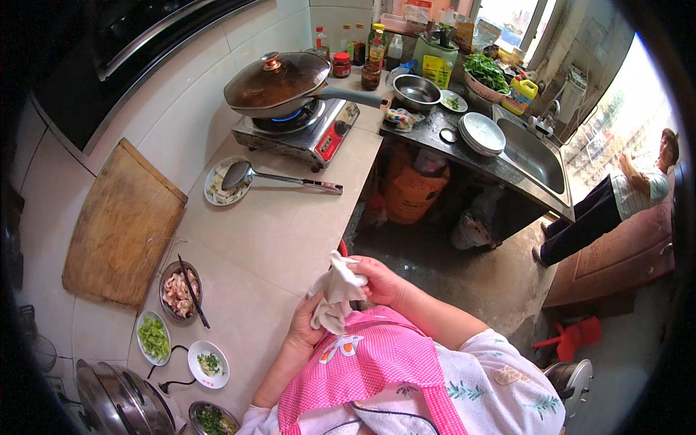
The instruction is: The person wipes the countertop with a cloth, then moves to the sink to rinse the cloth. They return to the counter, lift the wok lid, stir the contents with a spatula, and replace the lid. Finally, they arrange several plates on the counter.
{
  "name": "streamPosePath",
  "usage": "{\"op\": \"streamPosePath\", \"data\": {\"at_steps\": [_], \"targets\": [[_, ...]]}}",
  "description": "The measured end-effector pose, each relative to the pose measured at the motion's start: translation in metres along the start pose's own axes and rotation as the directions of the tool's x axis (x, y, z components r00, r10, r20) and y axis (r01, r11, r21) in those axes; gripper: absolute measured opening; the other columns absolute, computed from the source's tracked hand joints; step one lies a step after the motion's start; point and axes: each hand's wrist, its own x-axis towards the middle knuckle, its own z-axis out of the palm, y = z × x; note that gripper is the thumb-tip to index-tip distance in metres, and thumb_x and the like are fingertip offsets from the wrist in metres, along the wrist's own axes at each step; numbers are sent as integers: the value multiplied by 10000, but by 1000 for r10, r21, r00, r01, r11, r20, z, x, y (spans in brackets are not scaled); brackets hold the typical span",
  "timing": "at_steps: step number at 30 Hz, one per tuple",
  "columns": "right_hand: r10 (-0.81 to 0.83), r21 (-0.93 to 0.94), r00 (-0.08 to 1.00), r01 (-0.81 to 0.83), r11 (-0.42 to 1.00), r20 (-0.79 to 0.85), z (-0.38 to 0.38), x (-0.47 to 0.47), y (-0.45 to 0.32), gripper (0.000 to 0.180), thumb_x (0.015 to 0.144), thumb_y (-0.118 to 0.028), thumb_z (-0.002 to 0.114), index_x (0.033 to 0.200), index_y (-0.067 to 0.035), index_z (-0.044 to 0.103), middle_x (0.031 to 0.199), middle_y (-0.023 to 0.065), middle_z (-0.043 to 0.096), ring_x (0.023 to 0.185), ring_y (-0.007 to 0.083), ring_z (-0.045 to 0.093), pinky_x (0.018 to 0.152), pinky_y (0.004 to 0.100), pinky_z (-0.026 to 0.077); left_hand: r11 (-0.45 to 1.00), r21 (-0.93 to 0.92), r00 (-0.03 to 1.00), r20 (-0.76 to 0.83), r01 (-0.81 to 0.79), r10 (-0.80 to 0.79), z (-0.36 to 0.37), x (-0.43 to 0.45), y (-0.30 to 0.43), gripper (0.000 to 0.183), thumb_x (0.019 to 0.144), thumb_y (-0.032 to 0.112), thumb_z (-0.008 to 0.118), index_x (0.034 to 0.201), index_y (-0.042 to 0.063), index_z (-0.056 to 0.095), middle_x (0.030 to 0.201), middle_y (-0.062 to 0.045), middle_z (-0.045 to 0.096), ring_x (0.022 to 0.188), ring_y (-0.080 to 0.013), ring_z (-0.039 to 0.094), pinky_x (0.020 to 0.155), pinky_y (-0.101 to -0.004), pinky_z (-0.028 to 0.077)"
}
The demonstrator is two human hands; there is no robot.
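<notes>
A white cloth (338, 291) is bunched between my two hands, just in front of my pink checked apron (375, 348). My left hand (307, 321) grips its lower left part. On the other side, my right hand (380, 278) pinches its upper right part. Both hands are at the front edge of the tiled countertop (261, 239). Farther along it, a lidded wok (277, 81) sits on a portable gas stove (304, 133) with a blue flame lit. A metal wok spatula (283, 181) rests across a plate of pale sliced food (227, 190).
Chopsticks (193, 291) lie across a bowl of raw meat (179, 293). Nearby are a dish of chopped greens (153, 338) and a wooden cutting board (125, 228) against the wall. Stacked plates (482, 133) stand beside the sink (530, 152). A person (625, 190) stands by the doorway.
</notes>
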Motion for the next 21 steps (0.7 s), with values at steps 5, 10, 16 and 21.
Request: {"op": "streamPosePath", "data": {"at_steps": [5,10,16,21], "targets": [[-109,-63,994,107,992,-16,-32,-9,-4,418,887,-310,494,1193,-26,517,1168,111,582,1080,234,554,955,389,414,991,-129,999,23,38,-36,5,-5,15,493,809,141,470,1270,-28,428,1203,-186,557,1097,-316,556,964,-433,439],[7,337,988,45,940,-151,-32,-10,9,667,862,-648,384,1230,-108,515,1209,50,577,1150,204,523,1002,390,380,984,-134,991,87,117,-106,9,-1,21,537,771,162,472,1268,-37,440,1222,-187,549,1117,-328,542,996,-440,403],[-8,59,965,24,998,-261,-30,-9,11,416,870,-371,598,1152,-69,551,1112,88,613,1010,216,596,896,388,473,965,-199,985,39,173,-169,5,0,21,548,783,201,470,1274,-40,433,1242,-190,533,1135,-323,530,1012,-443,382],[-134,8,934,145,989,-332,-5,-16,-18,358,860,-298,637,1125,-70,560,1037,77,632,909,194,630,779,352,529,977,-179,994,40,111,-106,4,0,19,497,837,255,471,1260,-6,458,1240,-144,541,1141,-282,521,995,-421,395]]}}
